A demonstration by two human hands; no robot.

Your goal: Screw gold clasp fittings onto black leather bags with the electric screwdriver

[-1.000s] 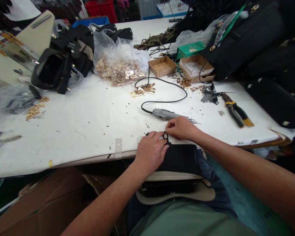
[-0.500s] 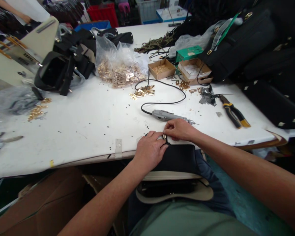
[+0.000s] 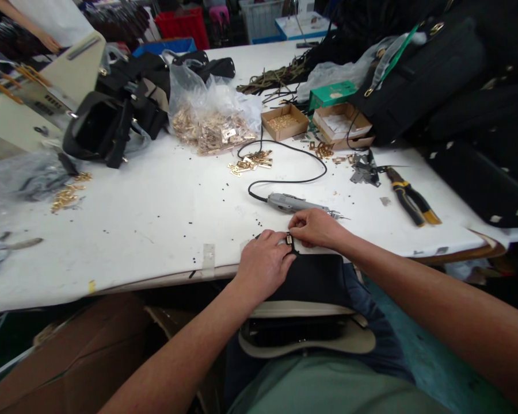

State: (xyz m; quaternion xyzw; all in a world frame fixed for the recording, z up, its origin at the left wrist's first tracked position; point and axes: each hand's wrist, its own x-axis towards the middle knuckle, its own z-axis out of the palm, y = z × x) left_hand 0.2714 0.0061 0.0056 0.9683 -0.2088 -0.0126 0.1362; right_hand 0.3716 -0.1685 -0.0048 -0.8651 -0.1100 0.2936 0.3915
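Note:
A black bag with a pale-edged opening rests on my lap against the table edge. My left hand is closed over the bag's far end, pressing it at the table's rim. Between my hands a small gold metal fitting shows on the black material. My right hand pinches right beside that fitting; its fingertips touch there, and whatever they hold is too small to make out. Just beyond the right hand lies a grey electric screwdriver with its black cord.
Yellow-and-black pliers lie at the right. Gold fittings are scattered mid-table, near a plastic bag of gold parts and a small carton. Black bags stand left beside a beige machine. Another person's hand shows top left.
Both hands stay at the fitting with hardly any movement. The other person's hand at the top left has shifted slightly.

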